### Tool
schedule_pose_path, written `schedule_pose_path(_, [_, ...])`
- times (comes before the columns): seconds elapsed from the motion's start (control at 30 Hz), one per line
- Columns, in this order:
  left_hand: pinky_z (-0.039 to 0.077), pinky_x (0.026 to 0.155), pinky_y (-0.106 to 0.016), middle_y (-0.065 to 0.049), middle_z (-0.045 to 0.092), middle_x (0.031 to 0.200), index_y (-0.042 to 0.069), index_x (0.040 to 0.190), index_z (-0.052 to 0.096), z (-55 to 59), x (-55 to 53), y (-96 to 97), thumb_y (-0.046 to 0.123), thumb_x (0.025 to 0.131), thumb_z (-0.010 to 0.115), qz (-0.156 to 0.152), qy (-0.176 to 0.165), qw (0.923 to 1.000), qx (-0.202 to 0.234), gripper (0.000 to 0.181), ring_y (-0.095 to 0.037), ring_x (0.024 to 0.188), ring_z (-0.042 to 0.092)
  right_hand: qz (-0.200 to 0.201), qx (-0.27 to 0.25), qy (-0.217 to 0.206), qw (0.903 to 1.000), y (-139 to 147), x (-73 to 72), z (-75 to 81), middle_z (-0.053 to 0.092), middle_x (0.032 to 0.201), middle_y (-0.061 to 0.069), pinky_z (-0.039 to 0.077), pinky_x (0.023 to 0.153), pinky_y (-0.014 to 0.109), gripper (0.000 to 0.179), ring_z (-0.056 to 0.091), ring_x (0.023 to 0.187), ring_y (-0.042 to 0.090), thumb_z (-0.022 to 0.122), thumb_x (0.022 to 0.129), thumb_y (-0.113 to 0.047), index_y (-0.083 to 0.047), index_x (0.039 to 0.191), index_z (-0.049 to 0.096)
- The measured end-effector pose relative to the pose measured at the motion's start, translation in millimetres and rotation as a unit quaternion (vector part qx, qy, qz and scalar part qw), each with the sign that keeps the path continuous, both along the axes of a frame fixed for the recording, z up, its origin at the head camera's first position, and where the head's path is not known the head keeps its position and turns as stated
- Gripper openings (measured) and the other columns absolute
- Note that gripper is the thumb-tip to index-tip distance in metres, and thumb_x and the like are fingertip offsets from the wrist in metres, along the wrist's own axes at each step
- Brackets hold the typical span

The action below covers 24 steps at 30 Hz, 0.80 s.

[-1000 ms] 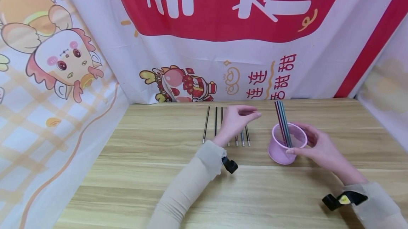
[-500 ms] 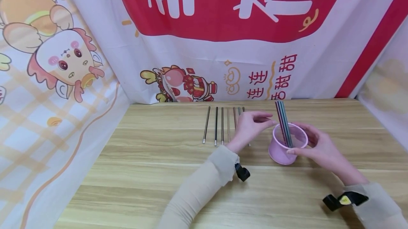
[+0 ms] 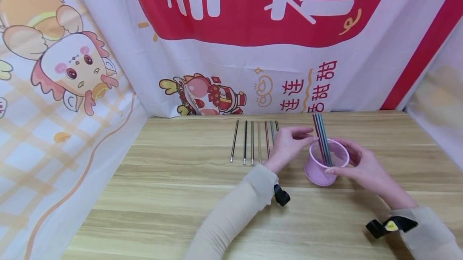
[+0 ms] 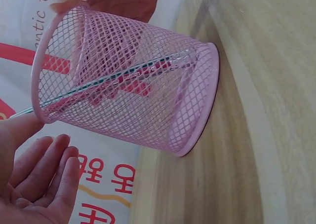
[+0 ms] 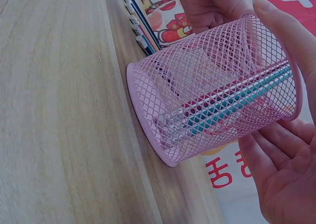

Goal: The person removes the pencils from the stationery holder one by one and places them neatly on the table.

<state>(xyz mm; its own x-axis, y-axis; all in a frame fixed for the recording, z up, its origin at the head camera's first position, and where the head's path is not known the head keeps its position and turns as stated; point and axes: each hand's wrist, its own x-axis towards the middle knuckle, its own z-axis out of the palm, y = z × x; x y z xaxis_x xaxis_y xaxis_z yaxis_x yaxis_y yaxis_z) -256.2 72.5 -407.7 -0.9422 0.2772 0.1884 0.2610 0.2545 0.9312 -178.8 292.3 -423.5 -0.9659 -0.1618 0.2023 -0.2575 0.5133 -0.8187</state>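
Observation:
A pink mesh pencil holder (image 3: 321, 175) stands upright on the table. Several pencils (image 3: 323, 139) in red and teal lean inside it, their upper ends above the rim. My right hand (image 3: 361, 167) grips the holder from the right, its thumb at the near side and fingers behind. At the left of the rim is my left hand (image 3: 289, 143). In the left wrist view, that left hand (image 4: 39, 179) has its thumb by the rim and pencils, while the other fingers extend loosely below, around nothing.
A row of several pencils (image 3: 234, 141) lies on the wooden table (image 3: 162, 195), left of the holder, partly covered by my left hand. Behind the table hangs a printed cloth (image 3: 224, 59), and another patterned cloth (image 3: 72, 131) covers the left side.
My left hand has moved right, from over the row of pencils to the left rim of the pencil holder. The right hand keeps its grip in the same place.

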Motion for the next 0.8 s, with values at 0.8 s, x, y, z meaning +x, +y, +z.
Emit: schedule_pose_path(0.8, [0.056, 0.073, -0.016, 0.016, 0.072, 0.089, 0.019, 0.107, 0.078, 4.3, 5.3, 14.5, 0.022, 0.088, 0.083, 0.020, -0.018, 0.9983, 0.051, 0.021, 0.002, 0.081, 0.067, 0.005, -0.004, 0.002, 1.0000, 0, -0.7, -0.2, 0.055, 0.140, 0.017, 0.040, 0.091, 0.003, 0.078, 0.050, 0.118, -0.002, 0.088, 0.083, -0.018, -0.007, 0.149, 0.047])
